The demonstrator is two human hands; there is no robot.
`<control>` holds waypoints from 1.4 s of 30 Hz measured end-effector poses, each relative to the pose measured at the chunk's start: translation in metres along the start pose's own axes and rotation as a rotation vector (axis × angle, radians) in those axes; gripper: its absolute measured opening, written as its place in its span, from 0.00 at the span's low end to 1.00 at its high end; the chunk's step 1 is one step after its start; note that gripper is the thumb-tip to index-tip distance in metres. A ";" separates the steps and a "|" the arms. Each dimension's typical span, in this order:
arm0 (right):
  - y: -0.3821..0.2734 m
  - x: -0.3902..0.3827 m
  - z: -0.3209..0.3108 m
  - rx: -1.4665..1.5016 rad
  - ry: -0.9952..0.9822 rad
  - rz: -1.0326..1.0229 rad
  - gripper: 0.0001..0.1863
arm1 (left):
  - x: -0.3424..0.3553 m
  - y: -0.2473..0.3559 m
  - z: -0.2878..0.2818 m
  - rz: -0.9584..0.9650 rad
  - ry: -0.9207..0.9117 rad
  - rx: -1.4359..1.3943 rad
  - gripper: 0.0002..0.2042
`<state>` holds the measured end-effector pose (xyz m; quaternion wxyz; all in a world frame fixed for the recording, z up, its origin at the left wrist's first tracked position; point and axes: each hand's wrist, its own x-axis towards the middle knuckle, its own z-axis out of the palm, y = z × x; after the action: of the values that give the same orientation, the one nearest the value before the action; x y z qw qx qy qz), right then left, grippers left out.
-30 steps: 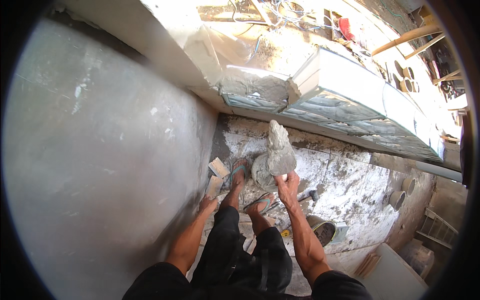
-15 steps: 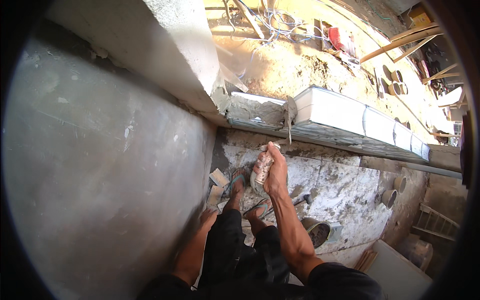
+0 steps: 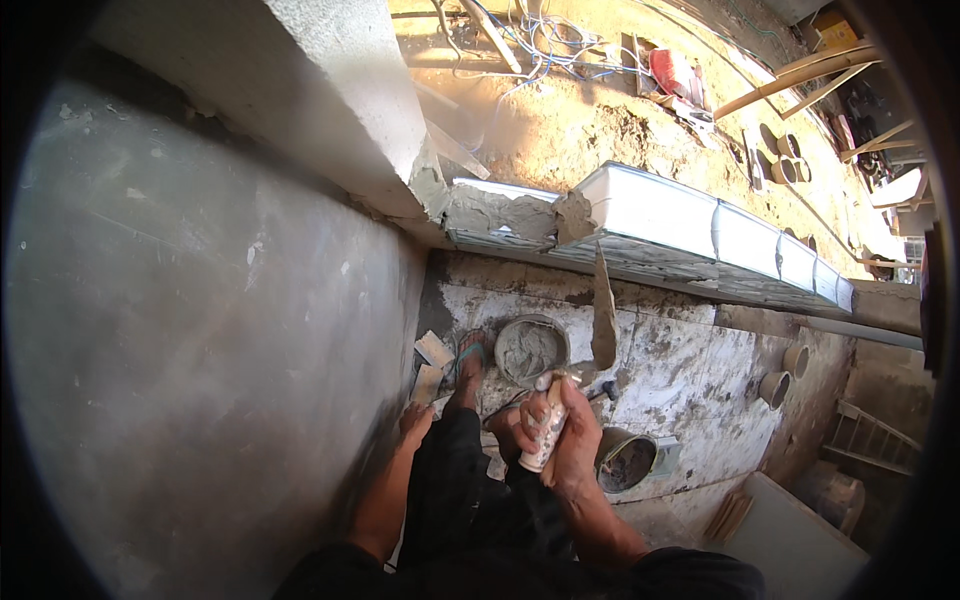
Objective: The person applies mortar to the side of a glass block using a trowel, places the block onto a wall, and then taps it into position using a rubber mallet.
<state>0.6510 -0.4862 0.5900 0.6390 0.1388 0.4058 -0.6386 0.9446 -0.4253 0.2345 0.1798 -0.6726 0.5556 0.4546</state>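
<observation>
My right hand (image 3: 570,430) is closed around the pale, mortar-spattered handle of a trowel (image 3: 604,315). Its blade points up and away, in front of the glass-block row (image 3: 660,205). Wet grey mortar (image 3: 575,218) sticks to the near-left end of that row, beside the mortar bed (image 3: 500,215). Below the trowel, on the floor, stands a round bucket of grey mortar (image 3: 530,350). My left hand (image 3: 414,424) hangs low by my left leg, close to the grey wall; its fingers are too small and partly hidden to read.
A smooth grey wall (image 3: 220,300) fills the left side and meets a concrete post (image 3: 350,110). On the floor are a dark bucket (image 3: 627,460), a hammer (image 3: 606,390), small board pieces (image 3: 430,365) and two pots (image 3: 774,389). Cables (image 3: 560,50) lie on the sandy ground beyond.
My right hand has drawn down and back from the ledge, and the trowel blade now shows. Mortar that hung over the row's end now lies pressed against it. The mortar bucket is uncovered.
</observation>
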 end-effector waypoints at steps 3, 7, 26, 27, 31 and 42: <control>-0.002 -0.035 -0.063 -0.130 -0.012 0.041 0.17 | 0.000 0.011 0.001 -0.071 0.039 -0.064 0.25; -0.013 -0.007 -0.216 -0.945 0.250 0.098 0.14 | 0.035 0.035 0.020 -0.036 -0.051 -0.112 0.26; 0.051 0.325 -0.528 -2.624 -0.319 0.338 0.17 | 0.225 0.156 0.166 0.002 -0.127 -0.761 0.34; 0.047 0.311 -0.540 -2.511 -0.356 0.233 0.19 | 0.225 0.160 0.166 0.008 -0.141 -0.792 0.35; 0.074 0.256 -0.602 -2.224 -0.034 0.024 0.27 | 0.237 0.164 0.179 0.036 -0.281 -0.832 0.42; 0.046 0.133 -0.492 -1.473 0.119 -0.378 0.23 | 0.166 0.065 0.120 -0.117 0.119 -0.219 0.44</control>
<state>0.5062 -0.2308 0.1711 0.4232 -0.3609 0.7778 -0.2927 0.8312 -0.4530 0.0543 0.0981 -0.7454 0.4720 0.4604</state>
